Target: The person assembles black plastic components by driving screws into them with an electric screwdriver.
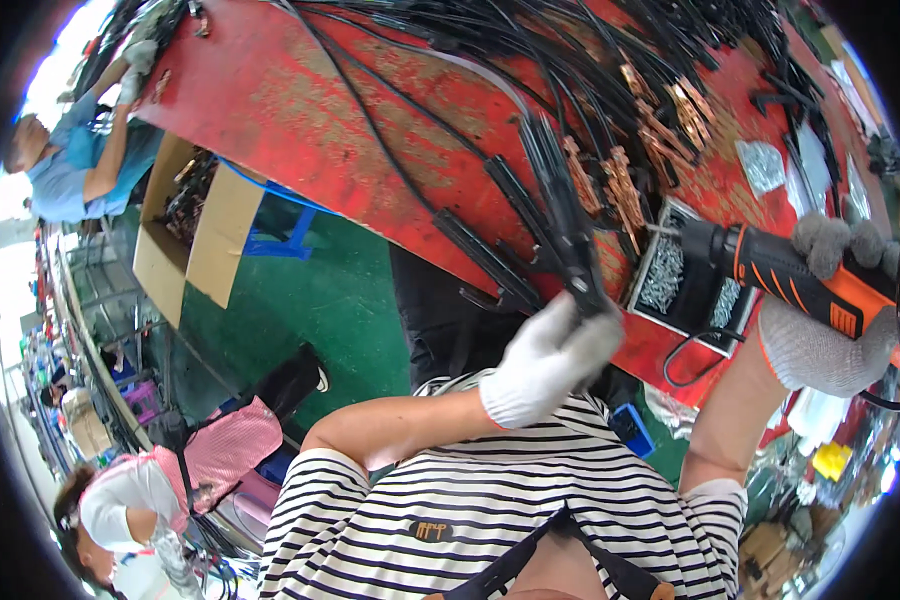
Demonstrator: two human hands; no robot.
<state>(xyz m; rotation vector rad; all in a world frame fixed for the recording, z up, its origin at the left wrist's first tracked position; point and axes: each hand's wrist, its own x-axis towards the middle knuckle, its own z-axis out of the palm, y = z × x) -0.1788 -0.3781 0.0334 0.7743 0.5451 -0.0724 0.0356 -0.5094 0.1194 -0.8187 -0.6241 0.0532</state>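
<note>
My left hand (pixel 550 362), in a white glove, is closed round the lower end of a black clamp handle (pixel 567 225), which tilts up and away over the table's near edge. My right hand (pixel 832 352), in a grey glove, grips an orange and black electric screwdriver (pixel 795 272) that lies level and points left. Its tip is over the edge of a tray (pixel 632 290) filled with silver screws (pixel 662 275). Just left of the held handle lie more black handles (pixel 485 255) with cables. Copper clamp jaws (pixel 625 190) sit beyond the tray.
The worn red table (pixel 300 110) runs from upper left to right, with black cables (pixel 450 40) heaped at its far side. Clear plastic bags (pixel 760 165) lie at right. An open carton (pixel 185 225) stands at left. Two other people work at the left, one in blue (pixel 90 165), one in pink (pixel 220 455).
</note>
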